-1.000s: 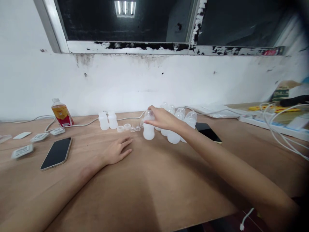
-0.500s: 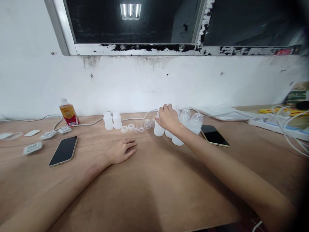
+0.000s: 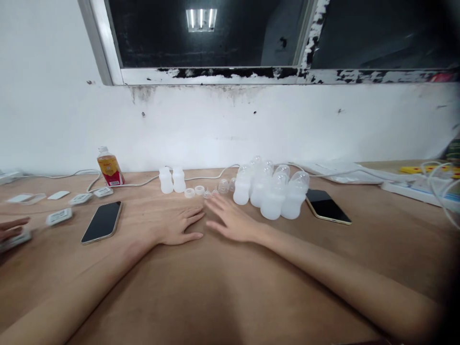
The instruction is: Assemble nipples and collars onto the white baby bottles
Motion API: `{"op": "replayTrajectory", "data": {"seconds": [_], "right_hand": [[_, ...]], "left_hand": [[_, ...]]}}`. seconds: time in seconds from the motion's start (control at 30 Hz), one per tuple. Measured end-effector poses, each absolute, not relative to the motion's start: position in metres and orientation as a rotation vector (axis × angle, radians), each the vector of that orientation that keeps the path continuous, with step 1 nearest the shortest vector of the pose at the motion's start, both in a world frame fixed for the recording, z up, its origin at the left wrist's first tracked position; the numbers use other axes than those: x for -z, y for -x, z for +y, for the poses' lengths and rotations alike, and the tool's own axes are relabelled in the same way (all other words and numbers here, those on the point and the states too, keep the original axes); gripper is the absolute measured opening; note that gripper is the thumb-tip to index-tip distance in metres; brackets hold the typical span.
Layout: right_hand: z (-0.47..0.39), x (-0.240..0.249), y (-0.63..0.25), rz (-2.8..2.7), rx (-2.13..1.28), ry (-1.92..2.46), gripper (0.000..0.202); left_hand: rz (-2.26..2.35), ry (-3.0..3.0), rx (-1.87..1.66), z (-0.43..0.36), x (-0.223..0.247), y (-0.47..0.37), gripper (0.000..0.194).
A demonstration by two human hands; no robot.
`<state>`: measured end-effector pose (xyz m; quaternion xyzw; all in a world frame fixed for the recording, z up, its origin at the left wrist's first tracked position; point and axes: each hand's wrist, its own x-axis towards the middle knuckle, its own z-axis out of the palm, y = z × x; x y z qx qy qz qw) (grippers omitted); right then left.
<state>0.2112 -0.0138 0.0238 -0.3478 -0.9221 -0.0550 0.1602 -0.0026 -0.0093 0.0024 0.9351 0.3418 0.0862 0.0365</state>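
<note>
My left hand (image 3: pixel 177 227) rests flat on the brown tabletop (image 3: pixel 201 282), fingers apart and holding nothing. Beside it, my right hand (image 3: pixel 232 220) is open too, its fingers stretched out just in front of the small clear bottle nipples (image 3: pixel 207 194), which it partly hides. Two uncapped white baby bottles (image 3: pixel 166 181) stand behind my left hand. Two white collar rings (image 3: pixel 189 193) lie between these bottles and the nipples. Clear dome caps (image 3: pixel 223 186) sit beyond my right hand. Several baby bottles with clear dome caps (image 3: pixel 272 203) stand grouped to its right.
A phone (image 3: pixel 102 223) lies at left, another phone (image 3: pixel 327 206) at right. A drink bottle (image 3: pixel 110 167) stands by the wall, near a white cable (image 3: pixel 140 182). Small white devices (image 3: pixel 59 216) lie at left, where another person's hand (image 3: pixel 12 227) shows. A power strip (image 3: pixel 409 190) is at right.
My right hand has let go of a capped bottle in the group and moved left and down, opening beside my left hand. Another person's hand has appeared at the left edge.
</note>
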Motion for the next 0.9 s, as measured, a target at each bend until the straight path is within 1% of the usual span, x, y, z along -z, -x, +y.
{"op": "replayTrajectory", "data": {"seconds": [0.07, 0.17, 0.6, 0.7, 0.8, 0.9], "right_hand": [[-0.020, -0.006, -0.212, -2.763, -0.062, 0.963, 0.059], [-0.021, 0.005, -0.214, -2.760, -0.169, 0.995, 0.058], [-0.023, 0.002, -0.215, -2.728, -0.152, 0.981, 0.056], [-0.018, 0.002, -0.210, -2.670, -0.098, 1.000, 0.050], [0.002, 0.000, -0.199, -2.471, -0.020, 1.176, 0.043], [0.033, -0.002, -0.187, -2.197, -0.043, 1.516, 0.049]], "left_hand": [[1.015, -2.881, -0.213, -0.010, -0.003, 0.006, 0.063], [1.019, -2.884, -0.230, -0.009, -0.002, 0.006, 0.062], [1.035, -2.922, -0.258, -0.009, 0.001, 0.005, 0.061], [1.033, -2.933, -0.324, -0.005, 0.001, 0.005, 0.055], [1.159, -2.947, -0.502, 0.013, 0.002, 0.004, 0.046], [1.448, -2.941, -0.730, 0.040, 0.005, 0.006, 0.047]]}}
